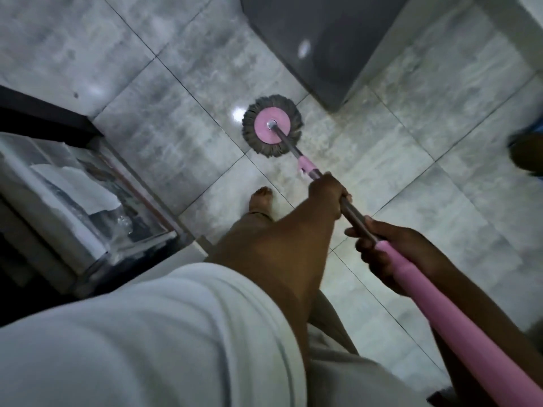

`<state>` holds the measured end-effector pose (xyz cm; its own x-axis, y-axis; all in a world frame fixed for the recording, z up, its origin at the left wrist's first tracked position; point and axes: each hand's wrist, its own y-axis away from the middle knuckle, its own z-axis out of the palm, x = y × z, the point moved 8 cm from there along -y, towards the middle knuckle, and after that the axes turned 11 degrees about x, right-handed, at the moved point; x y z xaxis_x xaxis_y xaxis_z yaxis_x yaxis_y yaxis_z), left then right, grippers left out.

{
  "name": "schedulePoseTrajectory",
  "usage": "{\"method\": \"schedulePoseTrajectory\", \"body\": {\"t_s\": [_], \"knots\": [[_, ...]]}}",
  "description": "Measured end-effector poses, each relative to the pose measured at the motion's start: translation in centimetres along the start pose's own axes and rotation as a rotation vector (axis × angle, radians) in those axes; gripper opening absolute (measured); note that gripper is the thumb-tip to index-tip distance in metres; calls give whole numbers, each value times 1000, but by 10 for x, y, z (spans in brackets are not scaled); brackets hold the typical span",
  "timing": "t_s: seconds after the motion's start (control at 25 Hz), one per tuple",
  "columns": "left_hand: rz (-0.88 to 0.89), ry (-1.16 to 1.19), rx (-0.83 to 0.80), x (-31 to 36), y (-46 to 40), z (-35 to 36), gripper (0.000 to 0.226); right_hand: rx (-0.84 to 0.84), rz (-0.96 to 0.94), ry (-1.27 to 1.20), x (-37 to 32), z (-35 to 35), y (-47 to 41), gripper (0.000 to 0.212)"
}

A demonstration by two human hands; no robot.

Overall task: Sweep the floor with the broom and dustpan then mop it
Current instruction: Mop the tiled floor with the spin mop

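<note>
**A:** What step am I on? Start with the big things.

**B:** The floor (pixel 182 83) fills the view: pale tiles, glossy, with dark joints. I judge the mopping step is in hand, since I see no broom or dustpan anywhere.

**A:** And around my hands?

**B:** Far ahead of them stands a dark cabinet (pixel 323 39). Off to the left of the left hand sits a glass-topped table (pixel 88 201). Out to the right of the right hand, at the edge, is a dark blurred shape I cannot name.

**A:** Where is the mop?

**B:** The mop (pixel 271 126) lies flat on the tiles, well ahead of both hands, just short of the cabinet's corner. Its pole (pixel 355 217) slopes back from the head to me.

**A:** My grip?

**B:** My left hand (pixel 326 195) is wrapped round the metal part of the pole, forward. My right hand (pixel 390 254) is curled round it just behind, where the pink sleeve begins. Both hold firm, close together. My bare foot (pixel 261 199) stands just left of the left hand.

**A:** Next move?

**B:** I think it calls for drawing the head back toward my foot, or sweeping it sideways, while keeping it pressed flat. I should steer clear of the cabinet corner and step back off the wet tiles.
</note>
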<state>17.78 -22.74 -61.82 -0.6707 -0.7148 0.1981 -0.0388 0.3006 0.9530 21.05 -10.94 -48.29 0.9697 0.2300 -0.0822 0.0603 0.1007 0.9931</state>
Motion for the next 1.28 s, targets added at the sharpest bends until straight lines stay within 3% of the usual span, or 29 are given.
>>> {"method": "schedulePoseTrajectory", "body": {"t_s": [0.12,0.28,0.68,0.84,1.04,1.28], "knots": [[-105,46,-129,-28,10,20,32,64,12,-26,4,-21,7,48],[-127,50,-125,28,-16,21,33,57,1,24,-43,18,-11,50],[143,242,-88,387,-155,-64,31,-62,-126,198,-281,295,-120,34],[240,278,-29,486,-187,-114,25,-105,-132,248,-332,394,-149,31],[250,234,-1,496,-186,-145,33,-131,-121,203,-327,422,-152,31],[166,232,21,392,-148,-145,32,-126,-20,98,-234,358,-109,31]]}}
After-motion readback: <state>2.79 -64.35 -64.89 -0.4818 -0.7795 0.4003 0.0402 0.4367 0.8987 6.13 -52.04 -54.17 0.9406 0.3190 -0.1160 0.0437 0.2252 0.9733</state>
